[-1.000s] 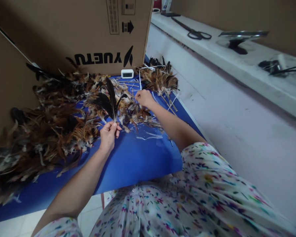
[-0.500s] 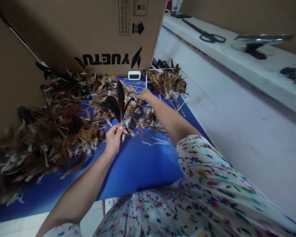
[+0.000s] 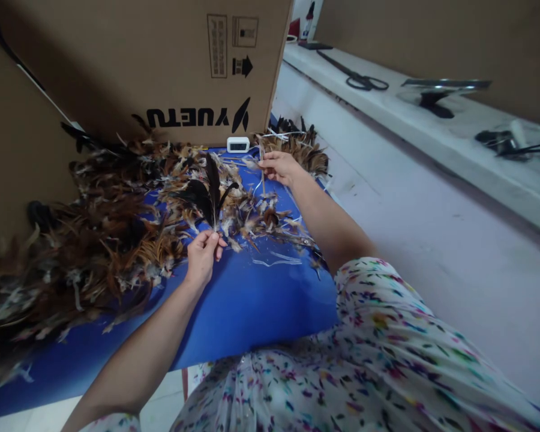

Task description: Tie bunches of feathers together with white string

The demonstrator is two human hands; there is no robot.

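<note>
My left hand (image 3: 202, 257) pinches a small bunch of black feathers (image 3: 213, 180) by its quill ends, and the plumes fan upward. Farther back, my right hand (image 3: 281, 168) is closed on a thin light-brown stick (image 3: 263, 183), which stands nearly upright between thumb and fingers. A pale small feather (image 3: 251, 162) shows just left of those fingertips; whether it is held too, I cannot tell. Brown and cream feathers (image 3: 234, 210) lie loose on the blue tabletop (image 3: 256, 306) between and below the hands.
A large pile of brown feather bunches (image 3: 112, 240) covers the left side. A cardboard box (image 3: 117, 66) stands behind, with a small white digital clock (image 3: 238, 144) before it. More feather bunches (image 3: 306, 150) lie back right. Scissors (image 3: 360, 79) rest on the white ledge (image 3: 400, 120).
My right hand has lifted from the feathers at the back, now with a thin stick in its fingers. My left hand keeps the black feathers; the view has shifted slightly.
</note>
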